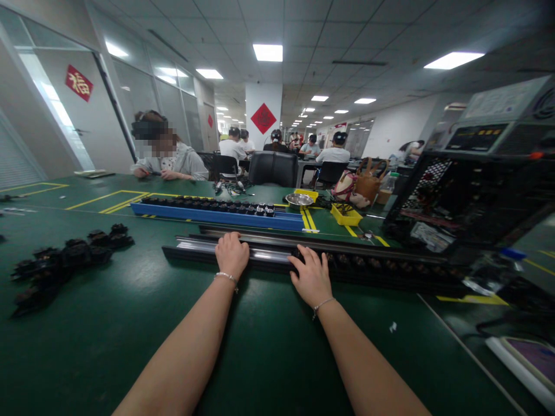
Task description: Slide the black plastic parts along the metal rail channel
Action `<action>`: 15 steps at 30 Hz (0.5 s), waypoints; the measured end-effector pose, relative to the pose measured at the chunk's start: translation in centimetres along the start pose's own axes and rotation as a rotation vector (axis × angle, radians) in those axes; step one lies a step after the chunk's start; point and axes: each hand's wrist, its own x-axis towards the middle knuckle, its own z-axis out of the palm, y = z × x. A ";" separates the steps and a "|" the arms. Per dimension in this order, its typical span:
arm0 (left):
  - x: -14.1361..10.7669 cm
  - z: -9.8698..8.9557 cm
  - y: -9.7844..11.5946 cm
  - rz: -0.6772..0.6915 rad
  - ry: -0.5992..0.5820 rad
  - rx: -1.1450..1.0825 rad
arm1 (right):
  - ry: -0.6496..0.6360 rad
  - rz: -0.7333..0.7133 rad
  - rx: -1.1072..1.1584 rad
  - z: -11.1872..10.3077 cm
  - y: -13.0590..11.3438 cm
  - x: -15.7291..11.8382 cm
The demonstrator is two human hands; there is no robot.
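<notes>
A long black rail (186,252) with a shiny metal strip inside lies across the green table in front of me. My left hand (233,254) is closed over it toward its left end, fingers curled on the far edge. Further right, my right hand (311,274) rests on the rail with its fingers spread, touching the end of a row of small black parts (359,261) set in the channel. What lies beneath the right fingertips is mostly hidden. The rail's left stretch, around my left hand, shows bare metal.
Loose black parts (78,251) are heaped at left. Behind the rail stands a blue tray (208,217) of similar parts, near a metal bowl (299,199) and a yellow bin (346,215). An open computer case (433,202) stands at right. A person (173,162) sits across the table.
</notes>
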 end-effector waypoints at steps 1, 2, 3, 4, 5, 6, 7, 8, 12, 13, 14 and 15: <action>0.0 0.0 -0.1 -0.009 0.001 -0.003 | -0.002 0.000 0.000 0.0 0.0 0.0; 0.0 -0.1 -0.2 -0.018 0.003 -0.007 | -0.003 0.001 -0.001 0.0 0.0 0.0; 0.0 -0.1 -0.3 -0.029 0.003 -0.010 | -0.003 0.001 -0.001 0.0 0.0 0.0; 0.1 -0.2 -0.4 -0.042 0.000 -0.013 | -0.004 0.002 -0.001 0.0 0.0 0.0; 0.1 -0.3 -0.6 -0.058 -0.008 -0.015 | -0.003 0.003 0.000 0.0 0.0 0.0; 0.2 -0.4 -0.8 -0.074 -0.020 -0.014 | -0.003 0.004 0.001 0.0 0.0 0.0; 0.3 -0.5 -1.0 -0.090 -0.037 -0.012 | -0.003 0.006 0.001 0.0 0.0 0.0; 0.4 -0.7 -1.2 -0.101 -0.058 -0.007 | -0.003 0.007 0.002 0.1 0.0 0.0; 0.9 -1.2 -2.0 -0.090 -0.166 0.037 | -0.001 0.005 0.003 0.1 0.0 0.0; 1.0 -1.3 -2.2 -0.088 -0.197 0.046 | 0.001 0.004 0.002 0.1 0.0 0.0; 1.1 -1.3 -2.4 -0.088 -0.224 0.051 | 0.003 0.002 0.000 0.1 0.0 0.0; 1.1 -1.3 -2.5 -0.090 -0.246 0.053 | 0.003 -0.001 -0.001 0.1 0.0 0.0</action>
